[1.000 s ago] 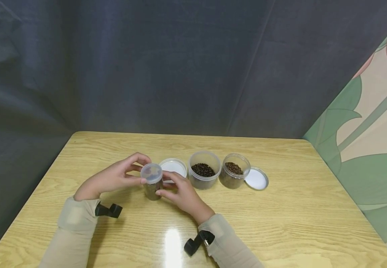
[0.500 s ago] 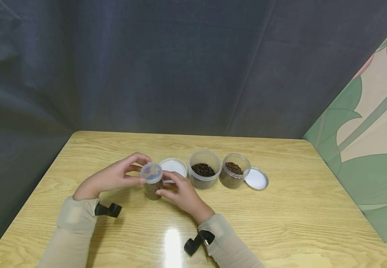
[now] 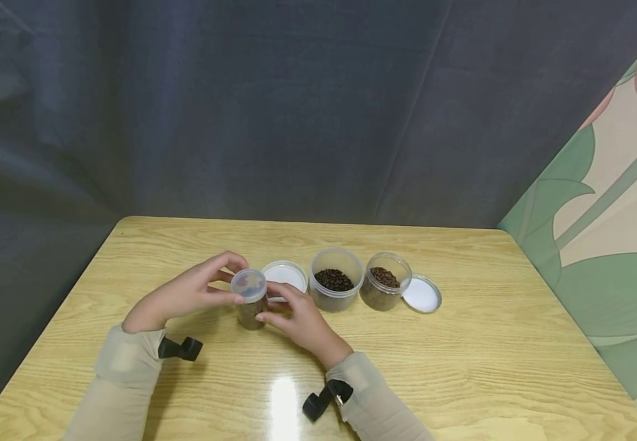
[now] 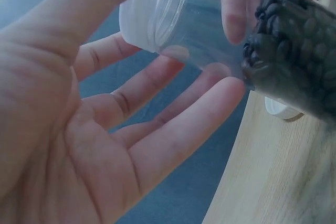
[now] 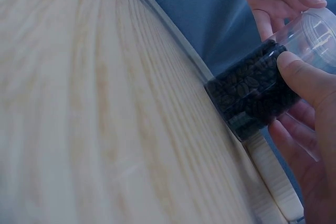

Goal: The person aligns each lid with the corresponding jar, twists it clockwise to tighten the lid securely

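Observation:
A small clear jar [image 3: 250, 315] stands upright on the table, partly filled with dark coffee beans [image 5: 249, 87]. Its translucent lid [image 3: 249, 285] sits on top. My left hand [image 3: 199, 289] grips the lid, thumb at the near side and fingers round the far side. In the left wrist view, some left fingertips also touch the clear wall below the lid. My right hand [image 3: 306, 318] holds the jar's body from the right, thumb in front and fingers behind. Beans show through the wall in both wrist views.
Behind my right hand lies a white round lid [image 3: 285, 275]. Right of it stand an uncovered wide tub [image 3: 336, 301] of dark beans and an uncovered jar [image 3: 380, 299] of browner beans. Another white lid [image 3: 422, 294] touches that jar. A dark curtain [image 3: 307, 122] hangs behind the table.
My left thumb has shifted very slightly to the right along the lid's edge. The right hand and the jar look practically unmoved.

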Motion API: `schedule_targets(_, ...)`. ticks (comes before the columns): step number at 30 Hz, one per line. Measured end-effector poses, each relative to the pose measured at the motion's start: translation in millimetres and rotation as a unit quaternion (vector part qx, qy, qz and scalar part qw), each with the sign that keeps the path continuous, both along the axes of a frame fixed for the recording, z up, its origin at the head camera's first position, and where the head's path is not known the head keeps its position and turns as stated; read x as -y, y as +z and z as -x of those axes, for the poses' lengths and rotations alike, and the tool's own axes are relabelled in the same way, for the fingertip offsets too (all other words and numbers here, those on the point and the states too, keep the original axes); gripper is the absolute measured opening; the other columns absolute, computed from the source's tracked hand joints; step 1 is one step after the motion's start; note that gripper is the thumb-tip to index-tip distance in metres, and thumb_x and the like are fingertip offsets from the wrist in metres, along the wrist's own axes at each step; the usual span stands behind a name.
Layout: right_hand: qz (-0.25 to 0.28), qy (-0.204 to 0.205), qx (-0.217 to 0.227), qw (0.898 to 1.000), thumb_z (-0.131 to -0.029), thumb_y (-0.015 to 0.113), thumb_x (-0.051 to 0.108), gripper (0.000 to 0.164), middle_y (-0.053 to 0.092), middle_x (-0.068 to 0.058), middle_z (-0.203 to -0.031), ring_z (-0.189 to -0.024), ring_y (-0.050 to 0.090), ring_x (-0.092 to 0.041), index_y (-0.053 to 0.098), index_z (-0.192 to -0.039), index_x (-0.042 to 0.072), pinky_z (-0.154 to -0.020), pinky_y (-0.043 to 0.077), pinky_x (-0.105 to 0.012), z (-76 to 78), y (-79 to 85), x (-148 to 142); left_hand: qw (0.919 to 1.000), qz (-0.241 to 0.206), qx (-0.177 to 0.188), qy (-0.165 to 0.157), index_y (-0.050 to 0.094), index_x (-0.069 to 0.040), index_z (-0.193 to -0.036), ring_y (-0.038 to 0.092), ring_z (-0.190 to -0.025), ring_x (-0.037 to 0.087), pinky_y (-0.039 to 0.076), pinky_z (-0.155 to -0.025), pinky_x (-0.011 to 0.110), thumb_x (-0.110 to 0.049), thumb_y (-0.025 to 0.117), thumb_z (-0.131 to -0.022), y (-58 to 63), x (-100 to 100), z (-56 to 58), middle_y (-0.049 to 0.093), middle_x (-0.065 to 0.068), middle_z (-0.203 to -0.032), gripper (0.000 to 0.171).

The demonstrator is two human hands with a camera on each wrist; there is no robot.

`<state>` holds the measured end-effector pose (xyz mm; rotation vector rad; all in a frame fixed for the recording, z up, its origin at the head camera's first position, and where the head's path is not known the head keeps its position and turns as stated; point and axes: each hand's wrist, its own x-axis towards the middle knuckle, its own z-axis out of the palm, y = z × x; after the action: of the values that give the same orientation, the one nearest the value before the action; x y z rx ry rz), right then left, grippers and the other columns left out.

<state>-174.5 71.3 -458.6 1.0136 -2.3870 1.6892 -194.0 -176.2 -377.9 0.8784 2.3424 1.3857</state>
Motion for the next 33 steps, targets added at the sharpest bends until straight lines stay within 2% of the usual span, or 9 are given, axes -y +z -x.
schedule_targets(8, 0.006, 0.001, 0.000, 1.000, -0.087, 0.078, 0.003, 0.057, 0.061, -0.017, -0.132, -0.121, 0.061, -0.031, 0.056, -0.140, 0.000, -0.099, 0.053, -0.031, 0.2, 0.4, 0.1, 0.9997, -0.006, -0.012, -0.022, 0.050, -0.008, -0.140, 0.056, -0.122, 0.038, 0.056, -0.094, 0.045, -0.016, 0.071, -0.097, -0.9, 2.8, 0.6, 0.052, 0.014, -0.136, 0.049)
schedule_targets(16, 0.006, 0.001, 0.010, 1.000, -0.088, 0.078, 0.003, 0.057, 0.061, -0.017, -0.133, -0.122, 0.061, -0.030, 0.055, -0.140, 0.001, -0.100, 0.053, -0.031, 0.5, 0.2, -0.3, 0.9997, 0.006, -0.016, -0.020, 0.051, -0.012, -0.143, 0.056, -0.124, 0.037, 0.054, -0.097, 0.050, -0.019, 0.071, -0.097, -1.2, 4.5, 1.5, 0.053, 0.013, -0.139, 0.051)
schedule_targets(21, 0.005, 0.002, 0.015, 1.000, -0.087, 0.078, 0.002, 0.057, 0.061, -0.016, -0.133, -0.122, 0.061, -0.030, 0.056, -0.140, 0.001, -0.101, 0.052, -0.031, 0.7, 0.4, -0.3, 0.9997, 0.009, -0.010, -0.022, 0.050, -0.011, -0.145, 0.055, -0.125, 0.038, 0.054, -0.097, 0.049, -0.020, 0.070, -0.098, -0.8, 6.0, 1.5, 0.051, 0.014, -0.141, 0.052)
schedule_targets(24, 0.004, 0.002, 0.016, 1.000, -0.087, 0.078, 0.002, 0.057, 0.061, -0.017, -0.133, -0.123, 0.060, -0.030, 0.056, -0.140, 0.000, -0.101, 0.053, -0.031, 0.4, 1.1, -0.5, 0.9996, 0.004, -0.005, -0.026, 0.048, -0.007, -0.146, 0.054, -0.126, 0.040, 0.053, -0.098, 0.051, -0.019, 0.069, -0.098, -0.8, 6.2, 2.0, 0.050, 0.016, -0.142, 0.053)
schedule_targets(29, 0.003, 0.003, 0.016, 1.000, -0.087, 0.078, 0.002, 0.057, 0.061, -0.017, -0.133, -0.123, 0.060, -0.030, 0.056, -0.139, 0.000, -0.100, 0.053, -0.031, 0.4, 1.2, -0.7, 0.9996, -0.010, 0.012, -0.024, 0.050, -0.008, -0.143, 0.053, -0.127, 0.041, 0.052, -0.099, 0.055, -0.017, 0.070, -0.097, -3.0, 6.0, 3.3, 0.052, 0.014, -0.140, 0.051)
schedule_targets(33, 0.003, 0.003, 0.019, 1.000, -0.087, 0.078, 0.002, 0.057, 0.061, -0.016, -0.133, -0.123, 0.060, -0.029, 0.056, -0.140, 0.001, -0.101, 0.052, -0.031, 0.5, 0.5, 0.0, 0.9991, -0.029, 0.023, -0.022, 0.051, -0.008, -0.141, 0.053, -0.126, 0.041, 0.053, -0.098, 0.051, -0.014, 0.073, -0.095, -6.8, 6.9, 5.1, 0.053, 0.015, -0.139, 0.051)
